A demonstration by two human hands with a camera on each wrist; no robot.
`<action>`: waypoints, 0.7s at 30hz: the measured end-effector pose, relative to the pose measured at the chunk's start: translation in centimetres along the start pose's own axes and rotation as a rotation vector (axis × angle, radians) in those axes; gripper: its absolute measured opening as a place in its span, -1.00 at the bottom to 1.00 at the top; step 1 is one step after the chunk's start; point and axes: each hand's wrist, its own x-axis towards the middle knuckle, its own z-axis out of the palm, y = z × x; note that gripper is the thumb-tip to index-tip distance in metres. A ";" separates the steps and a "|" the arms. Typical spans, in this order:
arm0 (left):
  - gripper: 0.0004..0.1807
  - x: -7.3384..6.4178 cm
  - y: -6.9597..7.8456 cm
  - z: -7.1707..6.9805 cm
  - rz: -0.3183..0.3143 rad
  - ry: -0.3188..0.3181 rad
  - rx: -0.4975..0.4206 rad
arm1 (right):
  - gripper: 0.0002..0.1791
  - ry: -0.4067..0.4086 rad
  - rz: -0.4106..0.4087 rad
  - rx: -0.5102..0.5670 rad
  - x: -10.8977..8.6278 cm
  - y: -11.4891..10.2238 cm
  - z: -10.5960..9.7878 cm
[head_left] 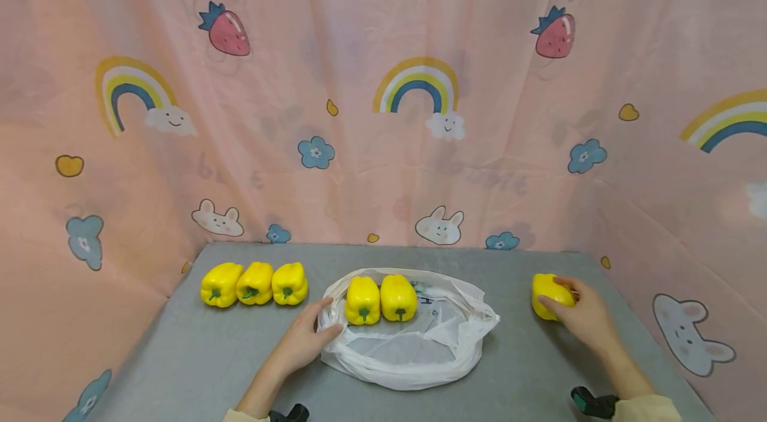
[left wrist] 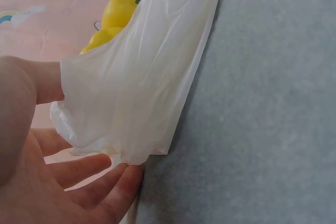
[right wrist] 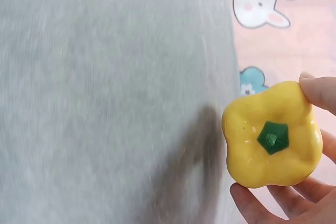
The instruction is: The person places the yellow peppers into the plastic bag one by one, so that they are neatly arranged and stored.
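A white plastic bag (head_left: 413, 375) lies spread open on the grey table, with two yellow bell peppers (head_left: 363, 302) side by side in its mouth. My left hand (head_left: 305, 335) holds the bag's left edge; in the left wrist view the thumb goes behind the film (left wrist: 131, 87) and the other fingers are on its outer side. On the right, my right hand (head_left: 584, 315) grips another yellow bell pepper (head_left: 544, 295) between thumb and fingers. Its green stem (right wrist: 273, 137) faces the right wrist camera, and a shadow falls on the table beside it.
Three more yellow bell peppers (head_left: 254, 283) stand in a row at the back left of the table (head_left: 198, 362). A pink curtain (head_left: 359, 196) printed with rainbows, rabbits and strawberries hangs behind and along both sides.
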 end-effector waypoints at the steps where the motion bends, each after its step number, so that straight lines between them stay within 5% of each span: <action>1: -0.31 0.0 0.0 0.0 -0.002 0.000 0.000 | -0.12 0.004 -0.006 0.002 -0.1 -0.3 0.2; 14: -0.32 -0.1 -0.1 0.0 0.008 0.006 0.008 | -0.13 -0.009 -0.007 0.049 -0.4 -3.5 1.6; 21: -0.31 0.0 -0.1 0.0 0.021 -0.001 -0.003 | -0.17 0.015 -0.075 0.099 -0.6 -4.9 1.8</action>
